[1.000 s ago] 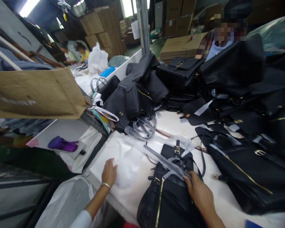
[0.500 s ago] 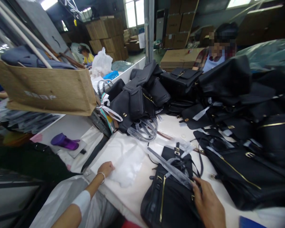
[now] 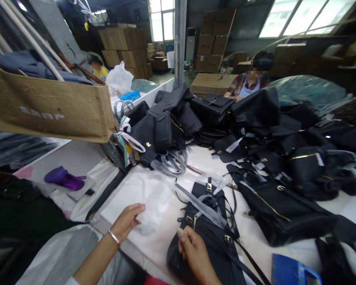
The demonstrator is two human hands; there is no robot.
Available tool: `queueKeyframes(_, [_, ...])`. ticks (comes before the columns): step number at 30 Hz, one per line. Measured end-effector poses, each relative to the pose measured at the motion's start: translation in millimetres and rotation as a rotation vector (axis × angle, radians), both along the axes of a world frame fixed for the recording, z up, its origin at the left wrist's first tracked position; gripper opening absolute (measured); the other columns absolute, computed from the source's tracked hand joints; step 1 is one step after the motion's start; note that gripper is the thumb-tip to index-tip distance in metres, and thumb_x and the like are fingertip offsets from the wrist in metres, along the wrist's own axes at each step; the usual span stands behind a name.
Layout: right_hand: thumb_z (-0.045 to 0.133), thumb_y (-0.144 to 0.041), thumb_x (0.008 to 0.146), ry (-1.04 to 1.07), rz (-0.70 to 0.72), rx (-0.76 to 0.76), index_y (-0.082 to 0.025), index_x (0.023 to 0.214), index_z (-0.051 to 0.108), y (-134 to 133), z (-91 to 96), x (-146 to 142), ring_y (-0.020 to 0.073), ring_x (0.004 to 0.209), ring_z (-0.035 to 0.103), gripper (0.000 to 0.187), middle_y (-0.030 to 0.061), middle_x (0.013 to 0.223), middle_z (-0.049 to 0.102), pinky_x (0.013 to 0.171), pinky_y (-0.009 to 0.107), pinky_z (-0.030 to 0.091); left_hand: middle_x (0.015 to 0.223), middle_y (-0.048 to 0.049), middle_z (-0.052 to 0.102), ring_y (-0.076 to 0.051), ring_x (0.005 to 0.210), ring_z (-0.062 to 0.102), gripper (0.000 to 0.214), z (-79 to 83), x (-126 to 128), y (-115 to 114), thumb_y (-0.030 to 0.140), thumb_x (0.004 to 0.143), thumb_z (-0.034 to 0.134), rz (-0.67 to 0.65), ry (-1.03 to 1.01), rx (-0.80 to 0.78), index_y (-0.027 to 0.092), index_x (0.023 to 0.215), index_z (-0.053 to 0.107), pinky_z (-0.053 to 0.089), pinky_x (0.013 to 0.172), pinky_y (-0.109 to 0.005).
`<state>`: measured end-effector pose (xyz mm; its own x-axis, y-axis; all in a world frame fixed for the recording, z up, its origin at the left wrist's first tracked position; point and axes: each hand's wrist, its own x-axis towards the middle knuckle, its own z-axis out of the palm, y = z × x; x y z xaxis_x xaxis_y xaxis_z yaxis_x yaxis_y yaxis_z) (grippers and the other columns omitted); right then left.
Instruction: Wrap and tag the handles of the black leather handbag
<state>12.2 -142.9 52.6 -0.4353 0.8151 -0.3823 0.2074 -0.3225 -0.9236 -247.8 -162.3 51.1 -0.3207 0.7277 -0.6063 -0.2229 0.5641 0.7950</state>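
On the table [image 3: 206, 158], the heap [image 3: 163, 122] lay behind the bag [image 3: 213, 237]; dragging might have tangled them. Pressing could have creased the film [image 3: 154, 206] at the left hand [image 3: 126, 221]. The right hand [image 3: 194, 251] was curled over the bag; whether either gripped anything, I could not tell. The strap [image 3: 200, 204], askew, might have snagged.

The person is wearing a bracelet [image 3: 114, 237] on the left wrist, a slim, rounded band that is gleaming silvery just behind the left hand [image 3: 126, 221]. Farther up the same arm from the bracelet, a pale sleeve [image 3: 72, 281] is showing only its edge, looking whitish grey. Below and to the right of the bracelet, a scrap of red [image 3: 154, 281] is peeking out, though from here I'm not managing to tell whether it is clothing.
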Motion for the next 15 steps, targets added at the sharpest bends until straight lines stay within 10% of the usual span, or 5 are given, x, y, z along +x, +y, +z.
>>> queueKeyframes(7, [0.057,-0.069,0.07,0.192,-0.302,-0.278,-0.019,0.09,0.048,-7.2,-11.3,-28.9,0.0099,0.053,0.051,0.055,0.0005,0.074,0.056,0.041,0.018,0.039,0.058,0.0053,0.051,-0.009,0.053,0.044,0.029,4.4,113.1,6.8,0.043,0.073,0.068,-0.015,-0.065,0.18,0.017,0.068,0.055,0.035,0.053,-0.02])
queueKeyframes(11, [0.052,-0.058,0.078,0.112,-0.381,-0.185,-0.02,0.071,0.044,-6.1,-12.1,-4.8,0.0067,0.042,0.036,0.04,-0.0058,0.054,0.045,0.04,0.018,0.03,0.06,0.0037,0.054,-0.011,0.054,0.047,0.03,-6.4,140.5,1.4,0.044,0.074,0.065,-0.078,-0.05,0.156,0.017,0.069,0.055,0.038,0.053,-0.021])
queueKeyframes(15, [0.052,-0.03,0.082,-0.169,-0.178,0.227,-0.019,0.071,0.05,-23.3,-0.6,29.8,0.0114,0.058,0.051,0.016,-0.0019,0.062,0.055,0.056,0.021,0.035,0.063,0.0005,0.057,-0.016,0.059,0.054,0.031,3.9,134.4,0.5,0.047,0.081,0.056,-0.386,0.256,0.161,0.018,0.07,0.056,0.043,0.056,-0.024])
